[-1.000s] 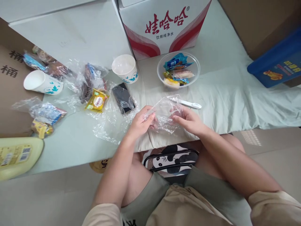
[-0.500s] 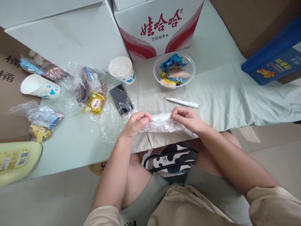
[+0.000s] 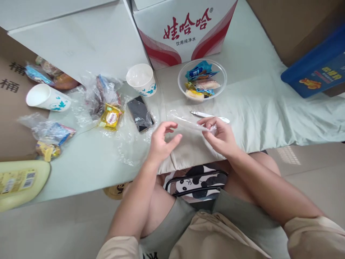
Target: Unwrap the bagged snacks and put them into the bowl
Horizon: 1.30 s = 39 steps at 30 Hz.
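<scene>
A clear plastic bag [image 3: 185, 122] hangs from my right hand [image 3: 219, 136], its edge pinched between thumb and fingers; the bag stretches left over the cloth-covered surface. My left hand [image 3: 165, 142] is open beside it, thumb and fingers apart with nothing between them. Just beyond my right hand lies a white-handled utility knife [image 3: 211, 116]. Behind that stands a clear plastic bowl [image 3: 225, 81] with several wrapped snacks. Left of my left hand lies a black phone [image 3: 140, 113], partly under crumpled clear film [image 3: 126, 144].
Two paper cups, one upright [image 3: 141, 80] and one on its side [image 3: 48, 98], stand among wrapped snacks [image 3: 111, 117] and snack bags [image 3: 54, 133]. A white box [image 3: 185, 34] borders the back, a blue container [image 3: 315, 68] the right, a yellow-green bottle [image 3: 24, 183] the left.
My left hand has let go of the plastic and opened. The bag, spread flat between both hands before, now trails from my right hand, which has turned slightly.
</scene>
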{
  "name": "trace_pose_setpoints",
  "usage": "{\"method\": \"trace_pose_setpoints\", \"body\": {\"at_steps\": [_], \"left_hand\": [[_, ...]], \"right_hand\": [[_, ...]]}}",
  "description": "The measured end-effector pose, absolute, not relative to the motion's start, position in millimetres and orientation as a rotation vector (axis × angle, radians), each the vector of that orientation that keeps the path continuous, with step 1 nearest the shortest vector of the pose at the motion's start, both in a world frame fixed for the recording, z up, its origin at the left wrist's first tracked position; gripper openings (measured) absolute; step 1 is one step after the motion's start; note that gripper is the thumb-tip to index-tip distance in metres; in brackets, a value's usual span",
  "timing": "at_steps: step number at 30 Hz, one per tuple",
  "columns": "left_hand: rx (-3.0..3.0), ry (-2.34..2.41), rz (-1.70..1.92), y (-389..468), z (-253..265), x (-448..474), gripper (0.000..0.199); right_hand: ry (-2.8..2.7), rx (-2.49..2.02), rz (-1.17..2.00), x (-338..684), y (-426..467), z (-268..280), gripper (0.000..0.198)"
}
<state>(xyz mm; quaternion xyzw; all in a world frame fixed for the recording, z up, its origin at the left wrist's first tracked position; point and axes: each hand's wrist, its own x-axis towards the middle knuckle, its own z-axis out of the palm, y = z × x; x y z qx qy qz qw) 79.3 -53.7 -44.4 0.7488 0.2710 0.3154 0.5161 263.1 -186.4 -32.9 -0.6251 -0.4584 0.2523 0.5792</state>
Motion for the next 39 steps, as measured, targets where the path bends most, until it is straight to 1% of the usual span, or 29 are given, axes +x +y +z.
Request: {"method": "trace_pose_setpoints", "body": {"at_steps": [2, 3, 4, 6, 8, 10, 11, 13, 14, 17, 20, 22, 25, 27, 30, 33, 34, 37, 39], "left_hand": [[1.794, 0.568, 0.605, -60.4, -43.8, 83.1, 0.062], [1.797, 0.539, 0.551, -63.1, -42.8, 85.2, 0.071], [1.799, 0.522, 0.509, -65.2, -41.4, 87.3, 0.072], [1.796, 0.532, 0.453, -67.8, -38.3, 90.6, 0.058], [1.763, 0.582, 0.458, -68.6, -36.8, 91.8, 0.044], [1.695, 0.63, 0.501, -68.5, -38.0, 90.9, 0.037], [1.647, 0.638, 0.517, -68.4, -39.2, 90.1, 0.035], [1.539, 0.608, 0.54, -68.7, -41.3, 88.7, 0.034], [1.497, 0.584, 0.553, -69.1, -41.6, 88.5, 0.034], [1.509, 0.605, 0.573, -69.9, -39.1, 90.3, 0.04], [1.586, 0.745, 0.542, -67.2, -35.8, 90.0, 0.038], [1.601, 0.836, 0.634, -62.8, -34.7, 83.5, 0.036], [1.664, 1.019, 0.924, -54.3, -27.7, 63.5, 0.033], [1.724, 1.18, 1.107, -47.5, -13.5, 50.1, 0.031], [1.917, 1.338, 1.279, -29.3, 23.1, 47.0, 0.026], [2.235, 1.367, 1.318, 8.7, 61.6, 72.6, 0.024], [2.311, 1.363, 1.299, 25.8, 70.4, 85.9, 0.024], [2.469, 1.483, 0.916, 80.7, 78.9, 129.1, 0.023], [2.581, 1.503, 0.453, 112.5, 72.9, 153.6, 0.021]], "right_hand": [[-1.189, -1.369, 0.747, 256.3, -187.9, -32.4, 0.017], [-1.229, -1.332, 0.827, 253.1, -188.0, -32.6, 0.015], [-1.253, -1.309, 0.89, 250.1, -187.7, -33.2, 0.013], [-1.247, -1.309, 0.942, 245.0, -186.0, -35.4, 0.01], [-1.166, -1.348, 0.897, 241.7, -183.6, -38.9, 0.011], [-1.041, -1.403, 0.771, 240.3, -181.1, -43.0, 0.016], [-0.992, -1.418, 0.714, 240.2, -180.0, -44.9, 0.022], [-0.964, -1.414, 0.702, 240.8, -178.6, -47.8, 0.033], [-0.982, -1.398, 0.753, 241.3, -178.1, -48.6, 0.034], [-1.032, -1.383, 0.9, 241.4, -177.3, -48.0, 0.021], [-1.028, -1.433, 0.888, 239.9, -175.8, -44.4, 0.022], [-1.038, -1.442, 0.924, 239.3, -174.5, -40.8, 0.02], [-1.102, -1.465, 0.996, 240.8, -173.5, -35.1, 0.015], [-1.175, -1.496, 1.021, 243.0, -173.3, -32.6, 0.012], [-1.276, -1.519, 1.038, 246.1, -171.8, -32.1, 0.01], [-1.365, -1.52, 1.064, 247.5, -167.9, -34.4, 0.008], [-1.387, -1.527, 1.071, 247.9, -166.3, -35.3, 0.008], [-1.425, -1.556, 1.081, 249.7, -162.4, -36.9, 0.008], [-1.433, -1.559, 1.091, 251.7, -161.1, -37.3, 0.009]]}}
